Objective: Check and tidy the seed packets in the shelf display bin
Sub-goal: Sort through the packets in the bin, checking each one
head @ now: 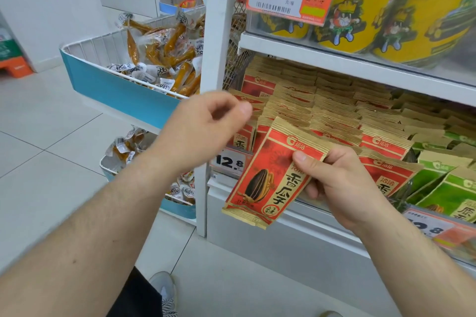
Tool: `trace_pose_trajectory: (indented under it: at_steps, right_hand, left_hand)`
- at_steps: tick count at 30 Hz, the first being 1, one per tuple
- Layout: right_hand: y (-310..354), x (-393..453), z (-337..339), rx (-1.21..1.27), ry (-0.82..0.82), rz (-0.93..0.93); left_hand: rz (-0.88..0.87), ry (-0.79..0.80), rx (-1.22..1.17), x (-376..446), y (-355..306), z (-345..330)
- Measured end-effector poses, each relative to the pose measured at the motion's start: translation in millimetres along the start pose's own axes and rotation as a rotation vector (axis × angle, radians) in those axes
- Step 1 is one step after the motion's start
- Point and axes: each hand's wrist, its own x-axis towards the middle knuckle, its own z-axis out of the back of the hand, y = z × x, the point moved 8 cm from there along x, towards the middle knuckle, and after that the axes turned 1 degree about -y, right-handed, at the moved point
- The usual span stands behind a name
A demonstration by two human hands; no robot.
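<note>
While the red packet [270, 177] is out of the bin [334, 116], this is the time to look it over, and it serves as the landmark for everything else. Far to its left hangs a wire basket [123, 69] of orange snack sticks, which plays no part in the job. Nearer, up and to the left of the packet, the left hand [203, 131] floats in front of the leftmost rows with its fingers loosely curled; it is blurred and holds nothing. Just behind the packet's left edge sits a price tag [230, 161] on the shelf rail. The packet itself is tilted, top toward the rows, printed face to the camera, fully clear of the bin. On its right edge the right hand [342, 185] pinches it, thumb on the front and fingers behind.

My judgement is that the check goes best if the free hand takes the lower left corner, so the packet can be flattened and turned to show its seams and date. The paper looks soft and will crease if squeezed hard, so a light grip on the edges is wise. Right of the packet the red rows stand upright, then green packets [443, 183] begin; the packet belongs back among the red ones, face forward, slid down into a gap without bending its neighbours' tops.
</note>
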Motion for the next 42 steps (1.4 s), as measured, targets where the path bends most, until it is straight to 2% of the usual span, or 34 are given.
trace_pose_trajectory:
  at_steps: [1,3,6,9,12,14,18,20,24,27,30,34,36,40,42]
  right_hand:
    - [2.2,-0.6,2.2,0.009,-0.025,0.003]
    - [3.9,-1.1,6.6,0.022,-0.058,0.002]
    - [5.1,-2.8,10.4,0.029,-0.06,0.005]
    - [8.3,-5.7,13.6,0.009,-0.055,0.009]
    - [9.0,-6.6,20.2,0.001,-0.066,0.018]
    - [17.9,-8.0,31.1,0.021,-0.1,0.064]
    - [80.1,-18.1,55.5,0.077,-0.122,0.424]
    - [103.7,-19.2,59.2,0.043,-0.139,0.528]
    - [121.5,-0.3,38.2,-0.352,-0.233,0.667]
    - [117.8,23.3,7.3,-0.606,-0.149,0.739]
    - [107.0,47.7,-5.7,-0.815,-0.141,0.766]
    - [102.2,66.6,-15.8,-0.939,-0.144,0.776]
    - [100.0,75.5,-18.1,-0.996,-0.138,0.713]
    - [84.6,100.4,-27.0,-1.167,-0.069,0.47]
    - [76.5,112.9,-31.2,-1.222,-0.067,0.372]
  left_hand:
    - [-0.039,-0.05,0.085,7.9,-7.5,7.0]
    - [-0.151,-0.033,0.352,27.3,-21.3,6.0]
    - [-0.263,0.175,0.677,56.5,-25.3,-19.0]
    - [-0.205,0.415,0.92,76.2,-11.6,-45.4]
    - [-0.097,0.568,1.04,86.4,3.9,-59.9]
    - [-0.066,0.604,1.027,88.7,9.8,-65.3]
    - [-0.061,0.616,0.935,85.9,14.3,-67.8]
    - [-0.063,0.607,0.96,82.5,18.3,-67.3]
    - [-0.048,0.55,0.914,78.8,19.9,-64.0]
    - [-0.04,0.562,0.927,73.4,23.6,-64.7]
    - [-0.072,0.538,0.919,70.4,19.6,-64.8]
    - [-0.089,0.532,0.924,71.5,20.0,-66.4]
    - [-0.106,0.536,0.951,71.3,21.3,-67.5]
    - [-0.151,0.503,0.972,72.2,16.1,-68.7]
    - [-0.191,0.432,0.963,71.7,10.6,-64.4]
